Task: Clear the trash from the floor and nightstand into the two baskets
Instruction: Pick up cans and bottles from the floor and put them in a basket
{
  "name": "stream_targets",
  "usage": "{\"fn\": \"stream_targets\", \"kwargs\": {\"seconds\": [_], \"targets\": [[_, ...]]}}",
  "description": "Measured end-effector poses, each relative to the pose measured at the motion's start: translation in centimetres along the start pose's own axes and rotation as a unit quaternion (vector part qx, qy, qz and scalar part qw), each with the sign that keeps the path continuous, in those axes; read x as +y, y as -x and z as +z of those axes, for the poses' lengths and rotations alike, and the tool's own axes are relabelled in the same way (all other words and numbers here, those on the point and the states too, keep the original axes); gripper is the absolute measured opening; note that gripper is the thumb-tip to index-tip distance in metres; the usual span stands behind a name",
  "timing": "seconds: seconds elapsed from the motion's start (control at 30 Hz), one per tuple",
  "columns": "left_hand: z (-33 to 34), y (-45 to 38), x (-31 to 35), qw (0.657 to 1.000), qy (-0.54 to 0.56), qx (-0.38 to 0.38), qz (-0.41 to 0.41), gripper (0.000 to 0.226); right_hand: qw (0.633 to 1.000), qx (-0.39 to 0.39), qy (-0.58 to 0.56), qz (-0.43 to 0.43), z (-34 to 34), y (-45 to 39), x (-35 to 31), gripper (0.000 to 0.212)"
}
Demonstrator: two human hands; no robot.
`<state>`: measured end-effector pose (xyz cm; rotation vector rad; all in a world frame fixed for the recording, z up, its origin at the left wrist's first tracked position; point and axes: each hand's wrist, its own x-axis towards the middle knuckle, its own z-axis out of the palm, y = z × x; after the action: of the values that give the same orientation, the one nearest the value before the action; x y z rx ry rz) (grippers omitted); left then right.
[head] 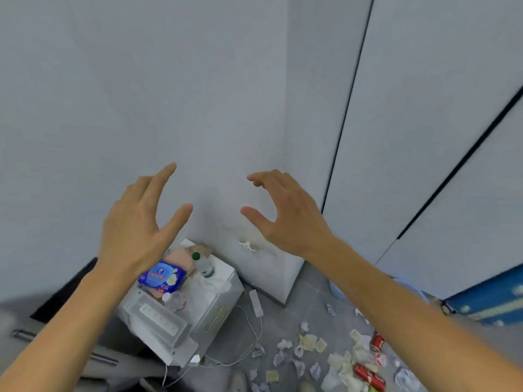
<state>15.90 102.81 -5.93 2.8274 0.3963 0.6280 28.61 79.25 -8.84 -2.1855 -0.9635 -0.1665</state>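
Note:
My left hand (135,222) and my right hand (285,213) are raised in front of the wall, fingers spread, holding nothing. Below them stands a white nightstand (223,295) carrying a blue wipes packet (162,277), a pink item (178,257), a green-capped clear bottle (204,264), a second clear bottle (175,301) lying on its side, and white tissue (209,284). On the grey floor at the lower right lies scattered trash: crumpled paper (308,342), red cans (377,341) (369,376) and a clear wrapper (406,379). A pale blue basket rim (335,291) shows behind my right forearm.
A white power strip (160,319) lies on the nightstand, another (256,302) on the floor with trailing cables. A white wall corner (285,278) juts out beside the nightstand. White wardrobe doors fill the right. A blue box (492,295) sits at far right.

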Motion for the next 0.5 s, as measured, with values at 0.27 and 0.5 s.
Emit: {"fn": "stream_targets", "kwargs": {"seconds": [0.27, 0.5], "targets": [[8.2, -4.9, 0.9, 0.978, 0.090, -0.091, 0.163, 0.067, 0.975, 0.073, 0.100, 0.183, -1.4, 4.9, 2.5, 0.054], [13.9, -2.3, 6.8, 0.939, 0.114, -0.178, 0.270, 0.069, 0.931, 0.070, 0.182, 0.309, -3.5, 15.0, 4.7, 0.052]]}}
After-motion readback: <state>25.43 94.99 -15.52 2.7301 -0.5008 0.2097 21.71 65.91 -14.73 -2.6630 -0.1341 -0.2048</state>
